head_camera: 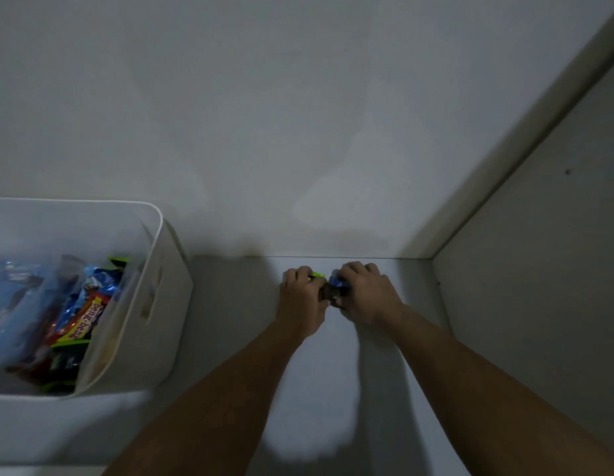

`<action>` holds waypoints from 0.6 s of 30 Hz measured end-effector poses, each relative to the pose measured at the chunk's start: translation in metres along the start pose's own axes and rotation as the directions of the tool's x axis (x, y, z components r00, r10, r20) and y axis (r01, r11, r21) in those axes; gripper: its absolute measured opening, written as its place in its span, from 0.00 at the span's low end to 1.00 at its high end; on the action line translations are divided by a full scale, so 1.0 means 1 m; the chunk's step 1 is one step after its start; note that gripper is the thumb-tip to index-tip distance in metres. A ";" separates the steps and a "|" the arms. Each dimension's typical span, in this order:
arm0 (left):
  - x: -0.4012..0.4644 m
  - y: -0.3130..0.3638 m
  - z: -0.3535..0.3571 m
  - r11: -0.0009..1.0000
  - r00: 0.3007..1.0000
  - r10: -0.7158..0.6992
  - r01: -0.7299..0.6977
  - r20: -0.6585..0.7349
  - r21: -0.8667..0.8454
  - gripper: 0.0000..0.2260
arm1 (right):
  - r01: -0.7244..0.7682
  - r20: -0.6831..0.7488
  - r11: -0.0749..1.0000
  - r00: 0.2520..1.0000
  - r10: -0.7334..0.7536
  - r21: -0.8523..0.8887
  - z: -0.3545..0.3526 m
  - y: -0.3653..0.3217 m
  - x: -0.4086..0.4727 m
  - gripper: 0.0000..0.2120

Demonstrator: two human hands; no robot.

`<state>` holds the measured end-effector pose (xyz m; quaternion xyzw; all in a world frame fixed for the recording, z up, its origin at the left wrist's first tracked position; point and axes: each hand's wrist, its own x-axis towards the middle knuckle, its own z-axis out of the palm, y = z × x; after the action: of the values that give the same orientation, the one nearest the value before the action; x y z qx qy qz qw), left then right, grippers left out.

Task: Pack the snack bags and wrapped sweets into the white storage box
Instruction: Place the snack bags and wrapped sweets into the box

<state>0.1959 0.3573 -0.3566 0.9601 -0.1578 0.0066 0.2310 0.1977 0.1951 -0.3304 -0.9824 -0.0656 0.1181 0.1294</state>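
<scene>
Your forearms reach in from the bottom edge; your left hand (pixel 304 297) and right hand (pixel 362 293) are closed together around small wrapped sweets (pixel 333 290), mostly hidden, green and blue foil peeking out, at the back of the shelf (pixel 230 338). Well left, the white storage box (pixel 151 286), cut off, holds blurred snack bags (pixel 75 314).
</scene>
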 end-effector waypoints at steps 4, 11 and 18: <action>-0.013 -0.001 -0.008 0.994 1.000 0.005 -0.004 0.008 -0.107 0.09 | 0.021 0.047 0.993 0.999 -0.026 0.117 0.001 -0.015 -0.009 0.20; -0.046 -0.029 -0.041 0.981 0.973 -0.131 0.155 0.189 -0.118 0.18 | -0.001 0.141 1.000 0.990 -0.002 0.021 0.018 -0.047 -0.033 0.28; -0.066 -0.032 -0.113 0.991 0.992 -0.117 0.120 0.052 -0.059 0.10 | -0.087 0.059 0.984 0.995 0.079 0.153 -0.005 -0.091 -0.041 0.10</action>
<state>0.1501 0.4547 -0.2753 0.9600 -0.1059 -0.0352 0.2569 0.1504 0.2749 -0.2923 -0.9677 -0.0187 0.1542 0.1988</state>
